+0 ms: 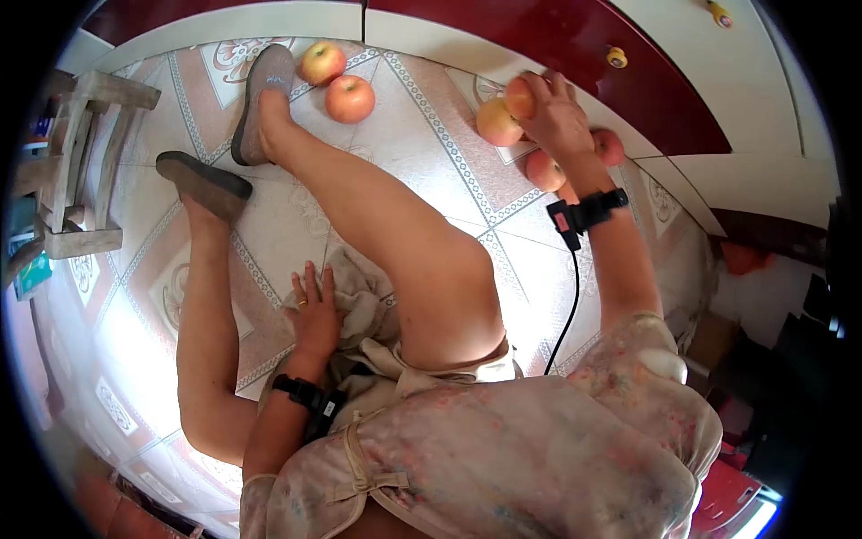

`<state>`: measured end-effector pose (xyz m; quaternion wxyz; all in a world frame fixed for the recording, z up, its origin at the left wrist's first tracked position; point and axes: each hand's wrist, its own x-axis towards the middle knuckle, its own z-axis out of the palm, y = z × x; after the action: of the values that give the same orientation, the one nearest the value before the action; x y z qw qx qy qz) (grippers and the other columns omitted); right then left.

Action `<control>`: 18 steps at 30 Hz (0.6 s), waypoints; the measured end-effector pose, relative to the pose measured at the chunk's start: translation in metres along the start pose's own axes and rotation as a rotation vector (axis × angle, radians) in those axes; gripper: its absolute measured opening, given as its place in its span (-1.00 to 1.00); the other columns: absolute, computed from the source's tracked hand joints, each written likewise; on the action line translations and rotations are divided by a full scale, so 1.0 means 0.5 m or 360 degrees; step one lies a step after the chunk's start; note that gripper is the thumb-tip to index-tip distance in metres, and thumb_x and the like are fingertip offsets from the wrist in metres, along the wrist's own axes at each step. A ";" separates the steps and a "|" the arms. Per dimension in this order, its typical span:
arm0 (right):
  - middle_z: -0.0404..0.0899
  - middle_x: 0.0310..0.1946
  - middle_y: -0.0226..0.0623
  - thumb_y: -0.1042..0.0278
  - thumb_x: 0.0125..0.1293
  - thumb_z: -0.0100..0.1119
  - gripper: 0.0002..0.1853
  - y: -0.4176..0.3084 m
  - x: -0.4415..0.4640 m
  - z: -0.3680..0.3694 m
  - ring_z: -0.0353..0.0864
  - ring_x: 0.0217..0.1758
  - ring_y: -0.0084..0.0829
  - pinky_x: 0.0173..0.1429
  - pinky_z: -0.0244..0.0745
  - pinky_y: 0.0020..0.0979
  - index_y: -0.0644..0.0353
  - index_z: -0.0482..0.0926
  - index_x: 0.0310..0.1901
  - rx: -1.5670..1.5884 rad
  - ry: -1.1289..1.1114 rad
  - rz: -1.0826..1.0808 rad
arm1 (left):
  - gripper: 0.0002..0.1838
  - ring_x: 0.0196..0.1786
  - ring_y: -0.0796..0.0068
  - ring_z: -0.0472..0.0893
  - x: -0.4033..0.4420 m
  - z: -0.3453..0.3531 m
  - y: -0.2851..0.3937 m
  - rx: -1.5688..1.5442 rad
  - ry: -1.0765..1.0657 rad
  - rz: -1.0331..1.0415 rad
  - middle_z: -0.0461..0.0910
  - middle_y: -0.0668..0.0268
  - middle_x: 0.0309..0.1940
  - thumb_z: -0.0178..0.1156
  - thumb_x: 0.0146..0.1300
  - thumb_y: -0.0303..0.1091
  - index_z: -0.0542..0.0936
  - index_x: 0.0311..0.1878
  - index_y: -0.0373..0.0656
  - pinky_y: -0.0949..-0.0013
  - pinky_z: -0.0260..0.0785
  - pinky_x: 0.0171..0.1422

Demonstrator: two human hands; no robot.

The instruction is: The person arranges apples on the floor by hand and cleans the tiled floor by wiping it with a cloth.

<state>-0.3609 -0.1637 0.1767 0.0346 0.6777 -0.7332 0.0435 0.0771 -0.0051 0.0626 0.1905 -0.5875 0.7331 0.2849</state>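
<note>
My right hand (558, 121) reaches forward to the base of the cabinets, its fingers curled over a red-yellow apple (519, 97). Right beside that fruit is a larger yellowish apple (498, 124) on the tiles. Two more red apples, one (544, 171) below my wrist and another (609, 147) to its right, lie close by. My left hand (314, 316) is low between my legs with its fingers spread, holding nothing. Next to it is a crumpled greyish cloth (357, 295); whether the hand touches it I cannot tell.
Near my shoe (269, 81) sit a yellow-red apple (323, 63) and a red apple (350, 99). White and dark-red cabinets (539, 40) with yellow knobs border the tiled floor (386, 171). A wooden stool (85, 162) stands at left. A black cable (571, 314) hangs from my right wristband.
</note>
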 end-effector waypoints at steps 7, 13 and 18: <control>0.28 0.33 -0.23 0.25 0.02 0.40 -0.24 0.105 -0.094 0.037 0.33 0.38 -0.11 0.38 0.35 -0.10 -0.17 0.32 0.32 -0.0069 -0.0145 0.0567 | -0.02 0.61 -0.15 -0.24 -0.016 -0.014 -0.001 -0.0036 0.0050 0.0063 -0.33 0.15 0.61 0.33 0.20 -0.28 -0.05 0.58 0.10 -0.66 0.02 0.27; 0.22 0.39 -0.18 0.24 0.00 0.45 -0.14 0.119 -0.120 0.057 0.23 0.46 -0.09 0.42 0.31 -0.10 -0.13 0.25 0.38 -0.0163 -0.0090 0.0445 | -0.04 0.60 -0.18 -0.23 -0.020 -0.018 -0.002 -0.0016 0.0028 0.0034 -0.31 0.15 0.61 0.32 0.21 -0.25 -0.04 0.58 0.10 -0.66 0.03 0.27; 0.21 0.42 -0.10 0.18 0.11 0.42 -0.16 0.003 -0.033 -0.005 0.25 0.46 -0.06 0.39 0.34 -0.08 -0.21 0.21 0.43 -0.0099 0.0084 0.0171 | -0.05 0.60 -0.17 -0.24 -0.007 -0.008 -0.005 -0.0021 0.0036 0.0050 -0.30 0.15 0.61 0.31 0.22 -0.20 -0.03 0.58 0.11 -0.69 0.03 0.24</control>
<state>-0.3613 -0.1468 0.1771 0.0725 0.6346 -0.7684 0.0404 0.0806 -0.0053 0.0674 0.1738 -0.5802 0.7425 0.2861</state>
